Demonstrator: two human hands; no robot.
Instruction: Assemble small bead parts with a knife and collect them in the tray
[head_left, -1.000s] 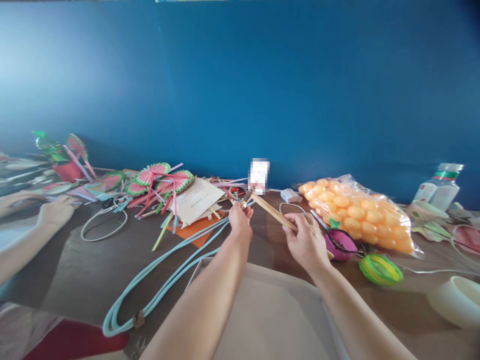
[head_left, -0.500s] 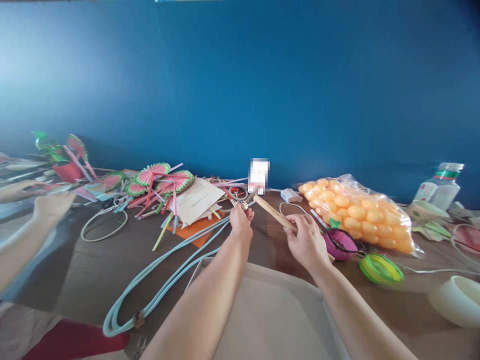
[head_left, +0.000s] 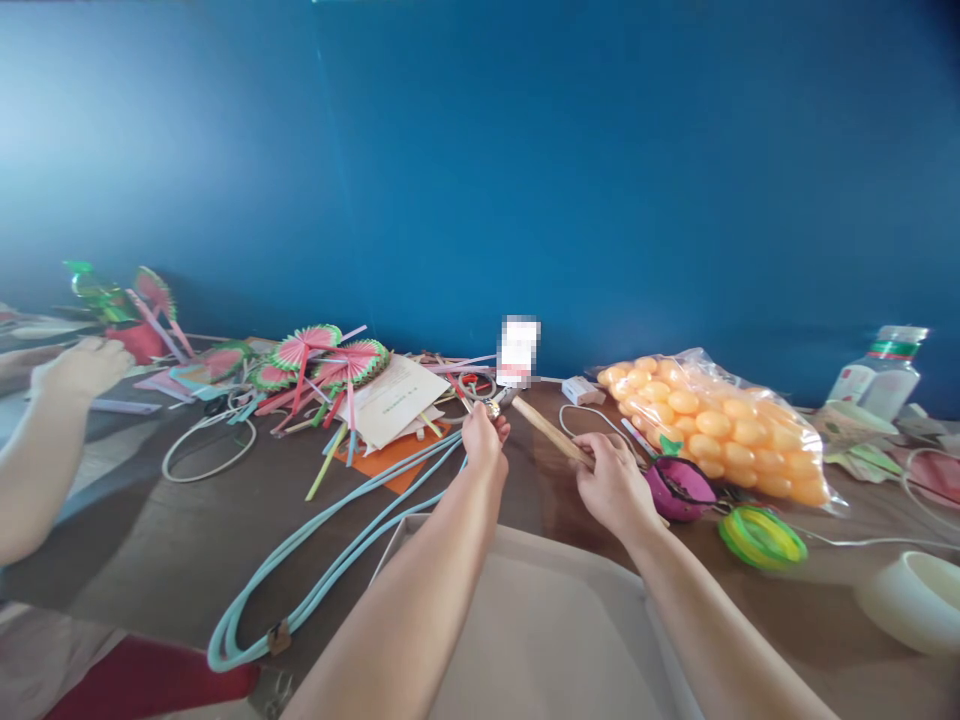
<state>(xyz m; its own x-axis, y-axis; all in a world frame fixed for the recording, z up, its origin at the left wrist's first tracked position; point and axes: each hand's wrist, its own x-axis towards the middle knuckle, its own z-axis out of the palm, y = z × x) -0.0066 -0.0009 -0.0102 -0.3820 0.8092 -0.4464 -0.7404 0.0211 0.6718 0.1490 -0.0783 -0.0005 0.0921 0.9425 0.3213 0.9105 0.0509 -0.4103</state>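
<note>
My left hand (head_left: pixel 485 436) is closed, its fingertips pinching a small shiny metallic piece (head_left: pixel 492 408) that is too small to name. Doubled pale blue cord (head_left: pixel 322 530) runs up to the left hand's wrist side, looped on the table; whether the hand also grips it is hidden. My right hand (head_left: pixel 613 480) wraps round a round wooden stick (head_left: pixel 551 430), which slants up and left. Its far tip is close to the metallic piece, beside a small grey part; I cannot tell if they touch. Below both forearms is a pale grey tray (head_left: pixel 555 620).
Paper watermelon fans (head_left: pixel 349 362), white papers (head_left: pixel 397 400) and an orange sheet (head_left: pixel 390 462) lie left. To the right are a bag of orange balls (head_left: pixel 720 425), a purple pouch (head_left: pixel 681 490), green-yellow coils (head_left: pixel 763 537) and a tape roll (head_left: pixel 919 600). Another person's hand (head_left: pixel 84 375) is far left.
The wooden stick's tip has shifted slightly right and down, a little away from the metallic piece. At far left, the other person's hand has moved left and up.
</note>
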